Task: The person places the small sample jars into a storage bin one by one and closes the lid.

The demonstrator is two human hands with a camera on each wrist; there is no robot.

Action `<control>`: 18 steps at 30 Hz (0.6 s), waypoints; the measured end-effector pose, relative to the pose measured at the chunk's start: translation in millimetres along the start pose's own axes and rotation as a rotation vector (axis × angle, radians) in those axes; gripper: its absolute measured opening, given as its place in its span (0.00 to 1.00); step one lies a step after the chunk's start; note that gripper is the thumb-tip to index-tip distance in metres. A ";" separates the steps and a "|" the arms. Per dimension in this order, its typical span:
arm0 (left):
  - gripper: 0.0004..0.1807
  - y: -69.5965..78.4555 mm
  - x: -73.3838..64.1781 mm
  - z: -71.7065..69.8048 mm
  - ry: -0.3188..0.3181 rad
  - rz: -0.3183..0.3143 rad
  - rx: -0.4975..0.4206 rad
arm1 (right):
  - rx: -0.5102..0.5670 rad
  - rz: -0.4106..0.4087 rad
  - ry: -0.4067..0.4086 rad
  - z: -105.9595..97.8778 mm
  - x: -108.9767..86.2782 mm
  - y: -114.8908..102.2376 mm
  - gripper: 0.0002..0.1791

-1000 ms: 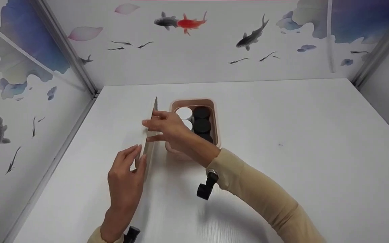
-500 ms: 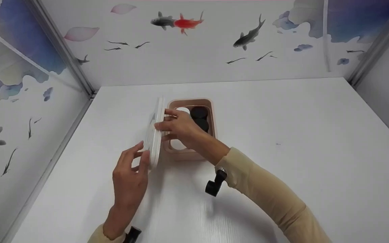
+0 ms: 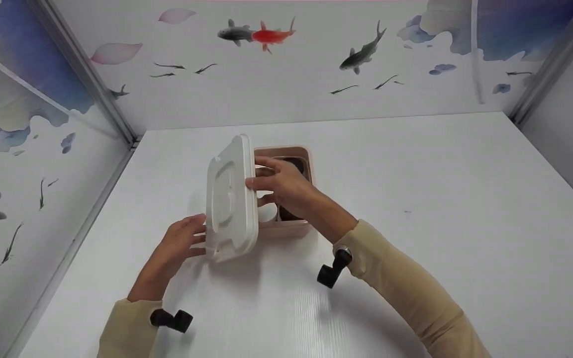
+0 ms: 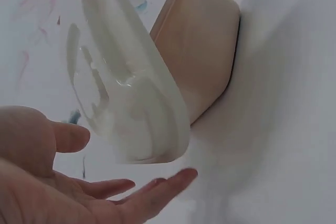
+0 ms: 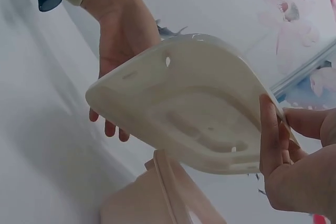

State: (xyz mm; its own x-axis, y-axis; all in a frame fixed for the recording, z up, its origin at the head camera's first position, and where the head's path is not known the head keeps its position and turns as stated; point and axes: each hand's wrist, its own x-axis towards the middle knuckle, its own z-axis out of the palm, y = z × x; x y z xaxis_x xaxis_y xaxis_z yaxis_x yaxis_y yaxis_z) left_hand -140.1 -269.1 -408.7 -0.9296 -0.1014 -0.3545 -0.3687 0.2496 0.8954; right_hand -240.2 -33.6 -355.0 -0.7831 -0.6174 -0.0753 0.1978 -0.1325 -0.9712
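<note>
A white plastic lid (image 3: 232, 199) stands tilted on edge at the left side of a pink box (image 3: 286, 230). My right hand (image 3: 290, 186) pinches the lid's right edge; in the right wrist view, thumb and fingers of the right hand (image 5: 299, 163) lie on opposite faces of it. My left hand (image 3: 177, 246) is by the lid's left edge, fingers extended. From the left wrist view, the left hand (image 4: 89, 195) has its fingers spread apart just below the lid (image 4: 136, 98). Inside the box are a white round-topped container (image 3: 268, 214) and black ones (image 3: 295, 163), partly hidden by the right hand and lid.
Everything is on a white table (image 3: 416, 258). White walls (image 3: 306, 89) printed with fish and petals enclose its back and sides. A black wrist camera (image 3: 334, 268) sticks out from the right sleeve, another camera (image 3: 172, 319) from the left.
The lid has moved slightly right with the right hand and turned from edge-on to show its broad face. The left hand has loosened from the lid and straightened its fingers.
</note>
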 end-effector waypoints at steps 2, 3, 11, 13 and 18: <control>0.32 -0.3 6.3 -1.1 -0.020 -0.004 -0.031 | 0.022 -0.009 -0.017 -4.6 -1.0 0.9 0.32; 0.31 0.5 8.8 -1.4 -0.020 -0.004 -0.037 | 0.027 -0.014 -0.022 -6.8 -1.5 1.4 0.32; 0.32 19.3 19.3 -0.6 0.056 0.012 0.002 | -0.020 -0.073 0.064 -24.3 -6.5 3.5 0.31; 0.32 25.0 20.6 -0.8 0.065 0.012 0.037 | -0.044 -0.090 0.101 -28.3 -7.3 4.5 0.32; 0.33 37.8 23.2 1.0 0.084 0.017 0.119 | -0.111 -0.096 0.199 -38.1 -10.2 7.0 0.34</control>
State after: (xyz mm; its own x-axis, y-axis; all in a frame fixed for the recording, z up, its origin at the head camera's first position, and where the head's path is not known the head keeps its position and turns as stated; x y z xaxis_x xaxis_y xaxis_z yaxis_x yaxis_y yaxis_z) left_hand -175.6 -261.0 -383.3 -0.9342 -0.1753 -0.3107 -0.3547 0.3643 0.8611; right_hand -253.3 1.3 -369.6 -0.8980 -0.4399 -0.0135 0.0593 -0.0904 -0.9941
